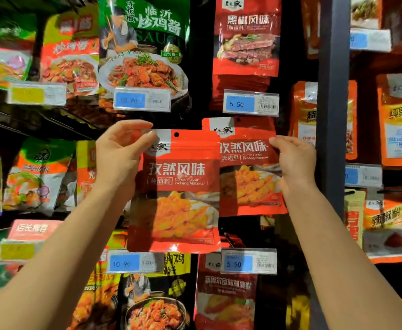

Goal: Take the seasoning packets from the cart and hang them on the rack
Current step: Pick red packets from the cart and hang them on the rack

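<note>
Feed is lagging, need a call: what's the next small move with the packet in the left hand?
Probably shift the front cumin packet right. The left hand pinches its top corner, and its hang hole sits left of the matching hung packet, which the right hand holds.

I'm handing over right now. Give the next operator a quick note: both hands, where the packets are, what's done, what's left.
Left hand: pinches the top left corner of the front red cumin-flavour seasoning packet.
Right hand: holds the right edge of a second identical red packet, which sits behind and to the right of the first.
Both packets are raised in front of the rack, under the blue 5.50 price tag.
Done: two packets brought up to the rack.
Left: the front packet's hole is free, so hang it; I cannot tell whether the rear one is hooked. The cart is out of view.
</note>
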A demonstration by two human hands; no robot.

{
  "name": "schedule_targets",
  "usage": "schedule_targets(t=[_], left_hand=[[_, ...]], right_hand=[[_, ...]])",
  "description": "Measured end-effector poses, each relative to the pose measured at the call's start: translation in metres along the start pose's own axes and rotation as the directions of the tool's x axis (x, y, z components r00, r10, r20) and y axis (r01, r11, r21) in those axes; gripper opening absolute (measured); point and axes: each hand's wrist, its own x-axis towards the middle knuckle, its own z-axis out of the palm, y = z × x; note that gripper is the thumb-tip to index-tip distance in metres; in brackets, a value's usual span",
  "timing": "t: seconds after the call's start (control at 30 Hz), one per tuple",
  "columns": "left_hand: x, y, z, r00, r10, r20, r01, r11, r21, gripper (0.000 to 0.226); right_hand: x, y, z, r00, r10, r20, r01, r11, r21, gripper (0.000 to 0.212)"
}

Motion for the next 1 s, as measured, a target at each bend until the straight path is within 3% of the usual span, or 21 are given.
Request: schedule_targets(t=[0.23,0.43,0.5,0.57,0.63,0.7,0.77,0.83,0.9,1.0], left_hand=[[-0.005,-0.005,0.015,1.0,-0.019,-0.007,0.019,1.0,-0.018,0.017],[-0.007,-0.011,0.019,0.999,-0.043,-0.016,0.043,0.999,0.013,0.015],[-0.007,-0.012,0.022,0.998,-0.053,-0.016,0.053,0.998,0.016,0.016],[-0.008,-0.013,0.027,0.998,-0.058,-0.003,0.058,0.998,-0.001,0.015],[-0.009,-0.015,0.034,0.998,-0.052,0.018,0.053,0.999,-0.015,0.014],[-0.011,-0.019,0.045,0.999,-0.03,0.023,0.03,0.999,-0.029,0.013],[-0.011,-0.022,0.06,1.0,0.0,0.019,0.001,0.999,-0.047,0.014],[-0.008,-0.024,0.075,1.0,0.016,0.02,-0.015,0.998,-0.059,0.014],[-0.001,-0.027,0.088,0.999,0.028,0.028,-0.027,0.999,-0.044,0.013],[0.008,-0.034,0.099,0.997,0.067,0.049,-0.072,0.99,0.119,0.016]], right_hand=[[0.004,0.009,0.001,0.996,0.061,-0.06,-0.063,0.998,-0.021,0.009],[0.009,0.019,0.005,0.994,0.023,-0.106,-0.036,0.993,-0.117,0.01],[0.012,0.025,0.004,0.988,-0.102,-0.115,0.061,0.947,-0.315,0.006],[0.006,0.03,0.001,0.961,-0.273,-0.044,0.211,0.827,-0.52,0.013],[-0.006,0.035,-0.001,0.869,-0.487,0.085,0.433,0.666,-0.607,0.029],[-0.021,0.034,-0.003,0.751,-0.635,0.18,0.61,0.564,-0.556,0.032],[-0.033,0.022,-0.001,0.78,-0.579,0.236,0.623,0.687,-0.374,0.028],[-0.037,0.011,0.001,0.856,-0.407,0.319,0.473,0.865,-0.165,0.028],[-0.028,0.007,0.001,0.888,-0.351,0.296,0.399,0.909,-0.118,0.029],[-0.009,0.007,0.001,0.936,-0.301,0.183,0.321,0.943,-0.091,0.025]])
